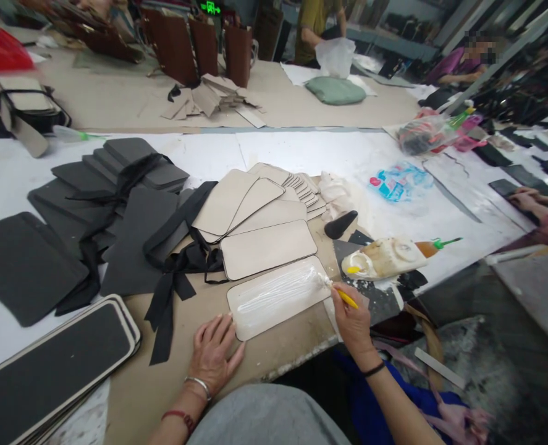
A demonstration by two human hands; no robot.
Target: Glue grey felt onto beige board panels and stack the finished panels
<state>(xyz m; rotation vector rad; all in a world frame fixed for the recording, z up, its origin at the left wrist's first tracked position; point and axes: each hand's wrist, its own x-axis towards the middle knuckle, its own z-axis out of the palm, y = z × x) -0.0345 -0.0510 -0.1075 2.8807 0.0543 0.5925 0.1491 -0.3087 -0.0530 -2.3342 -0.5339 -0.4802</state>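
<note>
My right hand (353, 318) is closed round a yellow-handled brush (346, 297). Its white-coated tip rests at the right end of a beige rounded panel (274, 300), whose face is streaked with wet white glue. Flat on the brown board, my left hand (215, 346) has its fingers spread, with the fingertips at the panel's left edge. Just behind lies another beige panel (269, 249), dry-looking. Farther back, more beige panels (236, 201) are fanned out in a stack. To the right stands a glue-crusted container (380, 259) with a yellow piece at its mouth.
Dark grey panels (139, 228) tied with black strips spread to the left. Long black panels with beige rims (55, 364) are stacked at front left. A black-handled tool (341, 225) and a printed plastic bag (401, 182) lie at right. Other people work beyond.
</note>
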